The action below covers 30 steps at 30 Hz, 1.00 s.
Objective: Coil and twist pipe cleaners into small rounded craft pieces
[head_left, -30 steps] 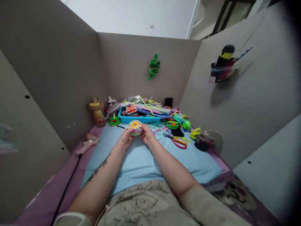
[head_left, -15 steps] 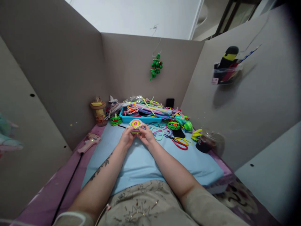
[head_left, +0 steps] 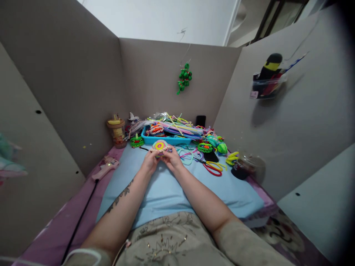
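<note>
Between my two hands is a small round craft piece, with pink and yellow rings on its face and a pale braided edge. My left hand grips its left side, fingers closed on the edge. On the other side my right hand pinches the right edge, its thumb and fingers near the front. The piece is held above the blue cloth. My fingers hide its underside. Just behind it stands a blue tray heaped with colourful pipe cleaners.
To the right lie red-handled scissors, a green woven piece and a clear jar with a dark lid. A pink glue gun with a black cord rests at left, near a lidded cup. Grey panels enclose the table.
The round piece has tilted slightly in my hands, and its ringed face shows at a slightly different angle. Both hands keep their hold in nearly the same place.
</note>
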Tool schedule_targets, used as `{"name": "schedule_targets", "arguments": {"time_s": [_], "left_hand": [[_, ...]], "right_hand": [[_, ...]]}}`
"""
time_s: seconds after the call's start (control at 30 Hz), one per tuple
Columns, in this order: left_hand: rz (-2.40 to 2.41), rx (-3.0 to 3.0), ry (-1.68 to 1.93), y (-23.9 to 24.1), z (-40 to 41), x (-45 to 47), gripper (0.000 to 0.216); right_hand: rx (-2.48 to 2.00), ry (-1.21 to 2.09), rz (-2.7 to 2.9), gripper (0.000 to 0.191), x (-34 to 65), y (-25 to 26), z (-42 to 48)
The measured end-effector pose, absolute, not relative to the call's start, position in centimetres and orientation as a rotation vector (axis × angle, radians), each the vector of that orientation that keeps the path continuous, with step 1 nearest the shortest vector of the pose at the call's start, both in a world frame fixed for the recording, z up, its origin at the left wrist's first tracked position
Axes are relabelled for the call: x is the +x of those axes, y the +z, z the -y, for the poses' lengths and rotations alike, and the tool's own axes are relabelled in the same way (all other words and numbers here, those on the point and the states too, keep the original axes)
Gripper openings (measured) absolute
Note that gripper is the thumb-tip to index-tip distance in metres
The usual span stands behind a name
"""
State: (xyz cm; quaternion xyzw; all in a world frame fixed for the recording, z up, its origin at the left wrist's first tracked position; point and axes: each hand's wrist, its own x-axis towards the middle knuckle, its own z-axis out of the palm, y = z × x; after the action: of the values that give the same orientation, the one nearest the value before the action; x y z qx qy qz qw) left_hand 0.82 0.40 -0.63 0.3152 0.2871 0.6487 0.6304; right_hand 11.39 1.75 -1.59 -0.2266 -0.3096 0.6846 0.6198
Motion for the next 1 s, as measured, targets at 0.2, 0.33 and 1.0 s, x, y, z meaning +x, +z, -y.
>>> {"name": "schedule_targets", "arguments": {"time_s": [0.2, 0.33, 1.0], "left_hand": [[-0.663, 0.735, 1.488, -0.42, -0.17, 0.98, 0.028], [-0.638, 0.727, 1.484, -0.27, -0.04, 0.83, 0.026], [-0.603, 0.741, 1.404, -0.57, -0.31, 0.62, 0.03]], "right_hand": [[-0.523, 1.579, 0.706, 0.054, 11.33, -1.59, -1.76], [-0.512, 1.588, 0.691, 0.052, 11.38, -1.49, -1.75], [-0.522, 1.515, 0.726, 0.048, 10.96, -1.29, -1.97]]}}
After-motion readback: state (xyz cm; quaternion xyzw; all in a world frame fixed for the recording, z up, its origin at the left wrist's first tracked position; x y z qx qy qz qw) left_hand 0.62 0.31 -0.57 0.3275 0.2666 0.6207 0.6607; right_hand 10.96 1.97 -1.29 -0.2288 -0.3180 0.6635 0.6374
